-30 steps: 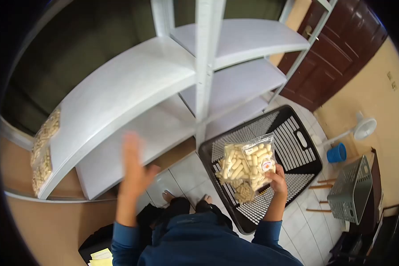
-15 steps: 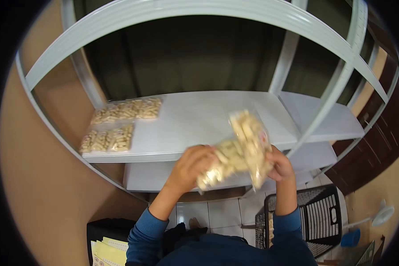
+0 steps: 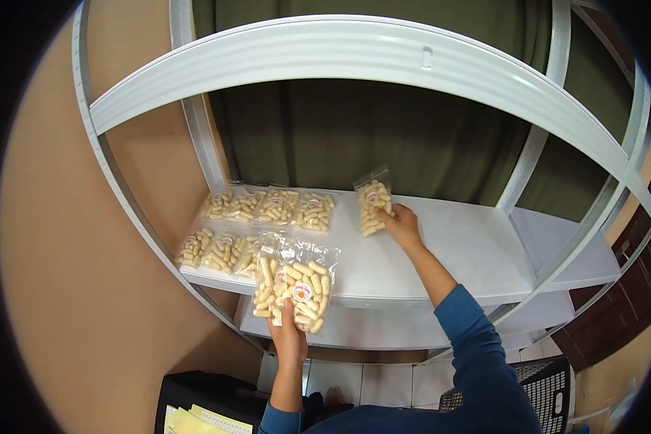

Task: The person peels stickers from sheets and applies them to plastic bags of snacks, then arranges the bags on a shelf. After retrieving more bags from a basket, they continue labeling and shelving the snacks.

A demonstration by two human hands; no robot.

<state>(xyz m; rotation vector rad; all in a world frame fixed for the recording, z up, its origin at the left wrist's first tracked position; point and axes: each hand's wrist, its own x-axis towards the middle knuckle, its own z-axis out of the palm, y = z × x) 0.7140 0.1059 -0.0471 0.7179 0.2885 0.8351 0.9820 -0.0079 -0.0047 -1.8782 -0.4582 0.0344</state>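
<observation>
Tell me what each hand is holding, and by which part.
Left hand: overlapping packets, by the bottom. Right hand: one packet, by its lower right side.

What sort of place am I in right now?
Probably a small shop or stockroom, though I can't be sure which: a white shelf carries labelled, see-through bags in neat rows, and a black basket is down at the right.

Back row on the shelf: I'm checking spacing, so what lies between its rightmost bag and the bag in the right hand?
Head view: just bare white shelf between the rightmost back bag and the held bag in the right hand.
</observation>
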